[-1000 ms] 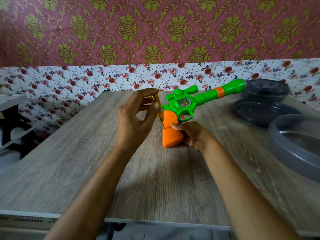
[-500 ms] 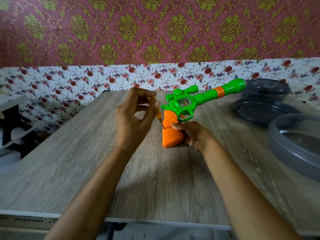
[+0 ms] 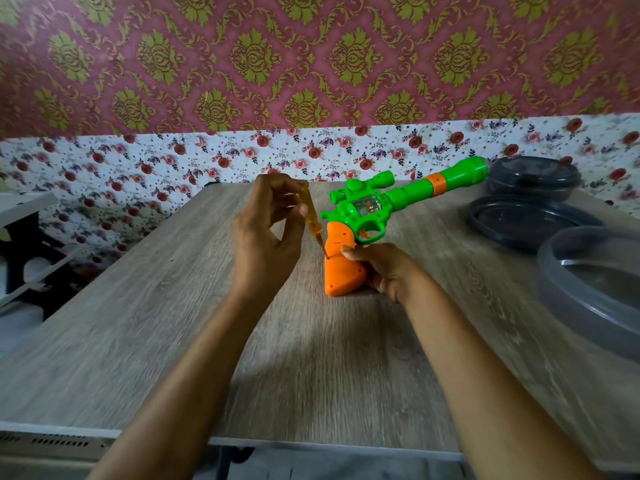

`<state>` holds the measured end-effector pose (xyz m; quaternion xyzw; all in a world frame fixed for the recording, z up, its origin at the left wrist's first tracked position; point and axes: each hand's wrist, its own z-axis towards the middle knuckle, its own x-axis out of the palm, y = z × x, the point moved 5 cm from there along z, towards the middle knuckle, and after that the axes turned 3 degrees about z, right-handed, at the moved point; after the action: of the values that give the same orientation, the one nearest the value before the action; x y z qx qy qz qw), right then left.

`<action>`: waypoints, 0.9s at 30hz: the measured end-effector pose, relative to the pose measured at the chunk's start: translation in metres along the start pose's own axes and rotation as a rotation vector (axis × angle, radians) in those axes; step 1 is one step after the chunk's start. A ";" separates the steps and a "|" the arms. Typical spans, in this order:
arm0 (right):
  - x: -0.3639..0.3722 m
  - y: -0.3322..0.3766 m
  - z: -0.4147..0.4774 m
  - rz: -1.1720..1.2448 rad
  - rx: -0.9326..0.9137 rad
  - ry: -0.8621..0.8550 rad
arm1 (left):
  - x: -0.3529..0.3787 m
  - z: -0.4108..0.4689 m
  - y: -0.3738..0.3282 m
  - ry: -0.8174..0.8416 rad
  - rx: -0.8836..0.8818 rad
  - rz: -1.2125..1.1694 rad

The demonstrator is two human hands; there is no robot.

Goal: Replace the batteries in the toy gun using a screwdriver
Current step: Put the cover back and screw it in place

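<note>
Soft even light, faint shadows on table (image 3: 311, 358); wide-angle bowing at edges, lower foreground smeared

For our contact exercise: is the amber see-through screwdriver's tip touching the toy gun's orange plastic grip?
Touching. The head view shows the amber see-through screwdriver with its tip against the orange plastic grip, no gap.

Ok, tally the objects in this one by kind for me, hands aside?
Toy gun: 1
Screwdriver: 1
Round grey plastic containers and lids: 3
Total: 5
</note>
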<state>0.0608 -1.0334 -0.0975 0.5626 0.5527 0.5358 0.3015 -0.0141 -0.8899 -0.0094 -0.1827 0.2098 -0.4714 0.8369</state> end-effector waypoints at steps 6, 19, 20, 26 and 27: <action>0.000 0.001 -0.001 0.002 0.007 -0.002 | 0.002 -0.001 -0.005 0.014 0.060 0.132; 0.000 0.001 0.001 -0.003 -0.001 -0.010 | -0.005 0.000 -0.004 -0.101 0.044 0.060; -0.001 0.000 0.001 -0.009 0.002 -0.010 | -0.004 0.000 -0.003 -0.095 0.034 0.049; -0.001 -0.001 0.002 -0.017 0.003 -0.013 | -0.004 0.001 -0.001 -0.072 0.026 0.082; -0.002 -0.001 0.002 -0.015 0.004 -0.014 | -0.004 0.001 -0.001 -0.068 0.027 0.118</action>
<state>0.0630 -1.0342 -0.0993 0.5627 0.5558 0.5287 0.3082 -0.0160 -0.8867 -0.0075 -0.1746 0.1854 -0.4174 0.8723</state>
